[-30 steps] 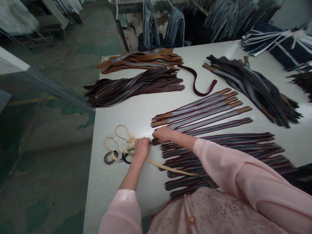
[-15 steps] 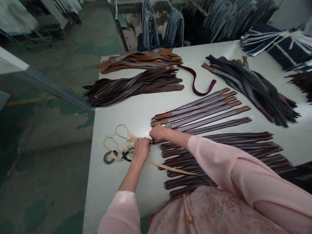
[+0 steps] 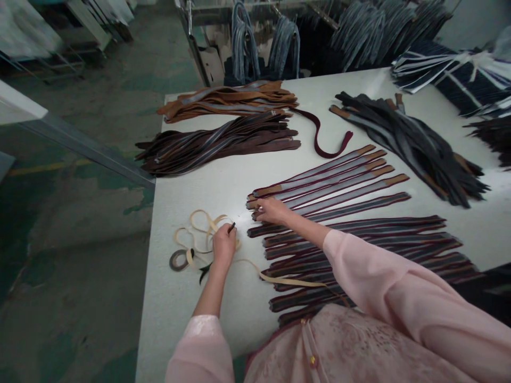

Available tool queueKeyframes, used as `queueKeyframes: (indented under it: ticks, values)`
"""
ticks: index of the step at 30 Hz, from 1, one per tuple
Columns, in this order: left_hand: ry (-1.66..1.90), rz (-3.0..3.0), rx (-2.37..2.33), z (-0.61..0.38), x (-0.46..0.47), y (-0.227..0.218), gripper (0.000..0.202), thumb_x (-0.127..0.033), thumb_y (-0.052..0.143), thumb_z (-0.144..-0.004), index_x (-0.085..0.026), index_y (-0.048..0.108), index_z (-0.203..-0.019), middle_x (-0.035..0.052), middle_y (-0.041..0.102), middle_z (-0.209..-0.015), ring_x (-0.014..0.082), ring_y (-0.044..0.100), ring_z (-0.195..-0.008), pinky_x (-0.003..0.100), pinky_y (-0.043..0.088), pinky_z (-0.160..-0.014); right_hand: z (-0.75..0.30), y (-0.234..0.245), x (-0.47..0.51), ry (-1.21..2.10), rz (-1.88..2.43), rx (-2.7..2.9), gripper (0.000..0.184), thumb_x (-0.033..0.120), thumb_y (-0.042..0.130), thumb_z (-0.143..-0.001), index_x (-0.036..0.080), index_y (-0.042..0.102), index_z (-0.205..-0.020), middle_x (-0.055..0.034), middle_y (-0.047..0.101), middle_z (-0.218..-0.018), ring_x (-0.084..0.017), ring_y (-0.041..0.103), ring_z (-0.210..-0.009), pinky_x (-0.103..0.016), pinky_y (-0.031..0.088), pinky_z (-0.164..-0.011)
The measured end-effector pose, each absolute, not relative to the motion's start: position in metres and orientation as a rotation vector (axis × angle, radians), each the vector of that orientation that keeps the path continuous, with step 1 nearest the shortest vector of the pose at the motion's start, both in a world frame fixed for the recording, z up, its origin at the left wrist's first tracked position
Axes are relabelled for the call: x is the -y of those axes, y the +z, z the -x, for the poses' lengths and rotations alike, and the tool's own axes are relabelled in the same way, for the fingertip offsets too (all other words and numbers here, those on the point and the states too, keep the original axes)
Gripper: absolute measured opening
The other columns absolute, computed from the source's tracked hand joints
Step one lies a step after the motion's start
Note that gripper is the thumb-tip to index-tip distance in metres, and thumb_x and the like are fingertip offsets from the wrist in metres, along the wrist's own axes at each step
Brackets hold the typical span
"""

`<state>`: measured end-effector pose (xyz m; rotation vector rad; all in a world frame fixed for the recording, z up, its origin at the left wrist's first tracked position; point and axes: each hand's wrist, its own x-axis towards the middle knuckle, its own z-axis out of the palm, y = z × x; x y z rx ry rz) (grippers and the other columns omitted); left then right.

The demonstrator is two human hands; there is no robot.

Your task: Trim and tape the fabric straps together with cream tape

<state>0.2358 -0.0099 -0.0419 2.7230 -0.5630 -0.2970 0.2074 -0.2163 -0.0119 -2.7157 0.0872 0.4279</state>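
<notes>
My left hand [image 3: 224, 246] is closed over the left part of the table, with a narrow dark strip [image 3: 232, 227] poking out above the fingers. A black end [image 3: 205, 272] shows below the same hand; whether it belongs to that strip is hidden. Around the hand curls a loose cream tape [image 3: 202, 217], and a grey ring-shaped roll [image 3: 179, 260] lies to its left. My right hand [image 3: 272, 210] is pinched at the left end of a maroon-edged grey fabric strip [image 3: 319, 201]. A small pale spot shows at its fingertips, too small to name. Several similar strips [image 3: 359, 223] lie side by side.
Brown strips [image 3: 231, 101] and dark brown strips [image 3: 223, 141] lie in bundles at the back left. A maroon band [image 3: 319, 141] curves beside them. A dark grey bundle [image 3: 411, 143] lies at the right. The white table [image 3: 167, 319] ends at the left, beside a metal post [image 3: 88, 143].
My hands have moved apart. The left drew back slightly left with a dark piece in it; the right shifted up and right onto the strip ends. The cream tape has shifted a little.
</notes>
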Motion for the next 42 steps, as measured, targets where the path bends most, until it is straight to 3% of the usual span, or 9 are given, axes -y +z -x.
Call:
queueKeyframes:
  ticks: [3,6,9,14,18,24,29,32,42]
  values:
    - [-0.357,-2.671,0.602,-0.229,0.025,-0.054,0.035,-0.047,0.042,-0.077,-0.020,0.060,-0.090,0.0041,0.064,-0.084,0.0165,0.057,-0.078,0.024,0.039,-0.064,-0.171,-0.030,0.234,0.325,2.599,-0.430,0.031,0.043,0.043,-0.080,0.017,0.057,-0.091,-0.0042,0.063,-0.083,-0.015,0.057,-0.077,-0.021,0.036,-0.061]
    - [-0.446,-2.754,0.657,-0.222,0.040,-0.064,0.031,-0.044,0.048,-0.073,-0.019,0.062,-0.085,0.0069,0.065,-0.084,0.0197,0.058,-0.078,0.027,0.040,-0.065,-0.128,-0.046,0.257,0.390,2.571,-0.623,0.025,0.038,0.043,-0.081,0.018,0.058,-0.084,-0.0033,0.063,-0.078,-0.014,0.056,-0.074,-0.021,0.034,-0.060]
    - [-0.508,-2.762,0.696,-0.224,0.045,-0.073,0.023,-0.036,0.048,-0.072,-0.019,0.063,-0.078,0.0079,0.066,-0.079,0.0212,0.059,-0.074,0.028,0.041,-0.063,-0.090,-0.055,0.292,0.435,2.612,-0.900,0.024,0.036,0.044,-0.080,0.019,0.057,-0.092,-0.0046,0.062,-0.086,-0.016,0.056,-0.080,-0.022,0.035,-0.061]
    - [-0.712,-2.702,0.775,-0.236,0.049,-0.083,0.023,-0.031,0.048,-0.071,-0.022,0.063,-0.086,0.0052,0.068,-0.084,0.0211,0.061,-0.082,0.026,0.043,-0.066,-0.043,-0.060,0.362,0.380,2.617,-1.189,0.030,0.039,0.050,-0.078,0.021,0.054,-0.101,-0.0056,0.057,-0.103,-0.017,0.054,-0.090,-0.023,0.038,-0.065]
    - [-0.766,-2.718,0.862,-0.225,0.059,-0.074,0.023,-0.032,0.046,-0.073,-0.022,0.061,-0.086,0.0053,0.067,-0.082,0.0222,0.060,-0.082,0.027,0.043,-0.067,-0.019,-0.061,0.406,0.417,2.591,-1.157,0.029,0.037,0.054,-0.076,0.021,0.056,-0.099,-0.0048,0.056,-0.101,-0.017,0.053,-0.091,-0.023,0.038,-0.068]
    - [-0.200,-2.762,0.929,-0.189,0.097,-0.046,0.032,-0.024,0.033,-0.078,-0.018,0.055,-0.101,0.0100,0.060,-0.092,0.0230,0.056,-0.087,0.033,0.043,-0.076,0.019,-0.058,0.480,0.300,2.711,-1.018,0.030,0.019,0.036,-0.086,0.021,0.053,-0.110,-0.0064,0.050,-0.110,-0.015,0.051,-0.096,-0.023,0.038,-0.074]
    - [-0.214,-2.451,1.292,-0.126,0.192,-0.052,0.044,-0.011,0.035,-0.074,-0.020,0.046,-0.115,0.0084,0.052,-0.117,0.0198,0.043,-0.112,0.036,0.033,-0.097,0.054,-0.058,0.538,0.382,2.793,-0.709,0.030,0.022,0.039,-0.085,0.024,0.051,-0.112,-0.0043,0.047,-0.116,-0.015,0.052,-0.095,-0.023,0.039,-0.072]
    - [-0.242,-2.505,1.268,-0.088,0.252,-0.068,0.045,-0.012,0.038,-0.076,-0.022,0.044,-0.119,0.0088,0.051,-0.119,0.0218,0.042,-0.112,0.041,0.031,-0.096,0.068,-0.058,0.567,0.390,2.816,-0.581,0.026,0.026,0.040,-0.085,0.024,0.052,-0.108,-0.0043,0.044,-0.119,-0.015,0.053,-0.093,-0.024,0.039,-0.071]
    - [-0.231,-2.574,0.692,-0.027,0.263,-0.067,0.027,-0.032,0.035,-0.081,-0.021,0.060,-0.085,0.0075,0.058,-0.091,0.0231,0.050,-0.093,0.039,0.040,-0.087,0.162,-0.063,0.642,0.422,2.654,-0.472,0.020,0.031,0.042,-0.083,0.022,0.056,-0.093,-0.0065,0.061,-0.094,-0.021,0.056,-0.090,-0.029,0.038,-0.076]
